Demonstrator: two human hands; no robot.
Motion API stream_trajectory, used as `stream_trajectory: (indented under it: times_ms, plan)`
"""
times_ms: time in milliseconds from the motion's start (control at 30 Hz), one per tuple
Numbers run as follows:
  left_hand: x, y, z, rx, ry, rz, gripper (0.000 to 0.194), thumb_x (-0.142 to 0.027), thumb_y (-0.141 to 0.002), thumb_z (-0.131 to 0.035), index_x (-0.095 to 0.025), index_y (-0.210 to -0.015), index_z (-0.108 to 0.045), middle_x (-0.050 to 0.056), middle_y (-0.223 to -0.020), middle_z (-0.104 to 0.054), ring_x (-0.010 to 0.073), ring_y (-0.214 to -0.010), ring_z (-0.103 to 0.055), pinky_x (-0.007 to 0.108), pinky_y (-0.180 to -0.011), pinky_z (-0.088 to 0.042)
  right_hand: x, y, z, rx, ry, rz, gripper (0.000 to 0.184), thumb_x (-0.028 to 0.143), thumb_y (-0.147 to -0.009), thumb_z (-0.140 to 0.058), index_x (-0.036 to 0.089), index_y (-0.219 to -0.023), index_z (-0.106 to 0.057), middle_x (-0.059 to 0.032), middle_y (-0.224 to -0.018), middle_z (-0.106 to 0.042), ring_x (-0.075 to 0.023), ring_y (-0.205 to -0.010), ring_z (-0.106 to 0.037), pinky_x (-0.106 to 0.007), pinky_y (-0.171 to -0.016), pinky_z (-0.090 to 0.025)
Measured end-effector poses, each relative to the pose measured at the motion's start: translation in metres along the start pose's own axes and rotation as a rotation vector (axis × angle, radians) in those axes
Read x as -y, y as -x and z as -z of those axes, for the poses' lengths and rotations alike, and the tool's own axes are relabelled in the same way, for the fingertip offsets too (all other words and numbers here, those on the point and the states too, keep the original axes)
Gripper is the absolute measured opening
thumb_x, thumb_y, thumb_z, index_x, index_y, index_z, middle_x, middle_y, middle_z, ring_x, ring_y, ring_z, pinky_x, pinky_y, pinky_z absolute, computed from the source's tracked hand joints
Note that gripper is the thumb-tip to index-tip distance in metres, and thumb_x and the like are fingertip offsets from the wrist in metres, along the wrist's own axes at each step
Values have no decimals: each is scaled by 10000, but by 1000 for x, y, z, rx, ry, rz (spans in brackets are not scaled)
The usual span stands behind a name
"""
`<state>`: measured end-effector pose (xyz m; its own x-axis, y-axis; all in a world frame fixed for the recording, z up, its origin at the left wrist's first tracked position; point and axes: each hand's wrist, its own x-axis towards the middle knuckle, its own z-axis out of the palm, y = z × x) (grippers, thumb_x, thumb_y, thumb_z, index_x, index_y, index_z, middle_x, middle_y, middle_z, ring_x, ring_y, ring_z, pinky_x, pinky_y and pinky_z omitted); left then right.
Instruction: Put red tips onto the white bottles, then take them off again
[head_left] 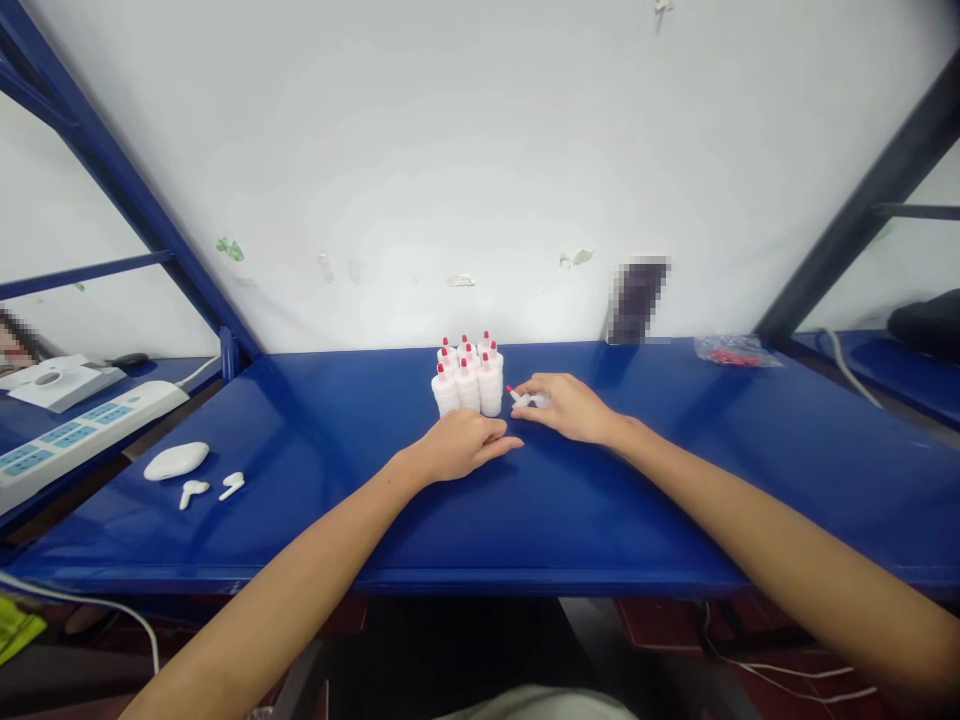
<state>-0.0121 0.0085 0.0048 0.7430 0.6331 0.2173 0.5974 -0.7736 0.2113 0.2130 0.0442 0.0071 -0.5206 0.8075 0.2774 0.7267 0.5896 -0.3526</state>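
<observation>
Several white squeeze bottles [466, 385] with red-tipped nozzles stand upright in a tight group towards the back of the blue table. My left hand [461, 443] rests just in front of them, its thumb stretched to the right and the other fingers partly curled. Nothing shows between its fingers. To the right of the group, my right hand [566, 405] pinches a white nozzle cap [521, 399] with a red tip, tilted up to the left. Part of this piece is hidden by the fingers.
On the blue table [570, 530], a white earbud case [176, 461] and two earbuds [232, 485] lie at left. A clear plastic bag [735, 353] with red pieces lies back right. A pixelated dark rectangle [637, 300] leans on the wall. A power strip [82, 435] is far left.
</observation>
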Motion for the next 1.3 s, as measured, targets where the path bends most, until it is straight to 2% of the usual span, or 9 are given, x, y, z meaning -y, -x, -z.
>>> stream_trajectory:
  times_ms: [200,333,500,633,933,1033,1100,1233,1300]
  plan:
    - [0,0,1,9,0,-5,513,-519,-1003,-357,-167,-661,-506,-30,-530,-444,105,-487,-389,252,-536,-251,1,0,-2,11,113,-96,429,576,-862,-587,255,-1146,-579,-47,-983,-717,-240,-841,-668,-295,-658,-421]
    - [0,-1,1,20,5,-8,508,-519,-1004,-352,-169,-681,-528,-21,-544,-477,113,-497,-421,251,-541,-268,1,0,-2,42,156,-85,444,627,-846,-580,268,-1105,-605,-40,-975,-725,-251,-861,-672,-296,-653,-416]
    - [-5,-1,1,-2,9,-33,493,-499,-1005,-365,-168,-682,-535,-12,-560,-506,112,-504,-436,249,-541,-271,3,1,-1,82,180,-1,461,640,-863,-542,285,-1142,-636,-49,-1076,-724,-272,-975,-668,-328,-731,-451]
    - [-8,-1,3,-35,20,-39,480,-486,-1001,-388,-167,-669,-522,-16,-564,-508,101,-495,-412,243,-540,-268,7,3,2,81,167,-9,432,621,-877,-517,296,-1138,-632,-33,-1033,-730,-254,-918,-677,-331,-732,-453]
    - [-5,0,2,-74,10,-48,461,-472,-991,-421,-169,-649,-478,-31,-541,-472,91,-485,-380,242,-526,-244,20,6,10,118,235,-129,292,416,-803,-574,268,-1036,-669,-41,-863,-735,-244,-754,-662,-296,-602,-352]
    - [-4,0,0,-182,-33,-74,460,-463,-983,-449,-169,-629,-467,-34,-531,-480,86,-478,-379,248,-517,-246,25,8,15,24,218,-121,238,406,-827,-534,243,-941,-664,-36,-793,-708,-223,-712,-626,-290,-591,-317]
    - [-3,0,-2,-310,-106,-137,445,-430,-981,-464,-170,-620,-470,-31,-534,-498,86,-486,-402,252,-524,-267,29,11,17,-54,152,-47,198,373,-840,-516,221,-874,-638,-29,-761,-680,-199,-683,-591,-287,-602,-314]
    - [-8,-3,-3,-653,-291,-348,418,-370,-956,-521,-176,-592,-458,-44,-509,-490,80,-474,-422,252,-519,-294,36,16,16,-35,-144,309,289,385,-907,-405,187,-744,-540,-28,-705,-588,-163,-627,-504,-287,-627,-335]
    - [-12,-4,-2,-754,-363,-434,409,-339,-941,-549,-176,-581,-442,-53,-498,-474,75,-460,-415,247,-505,-293,39,18,13,-52,-263,439,363,445,-928,-351,190,-707,-487,-28,-695,-525,-160,-620,-464,-290,-622,-335]
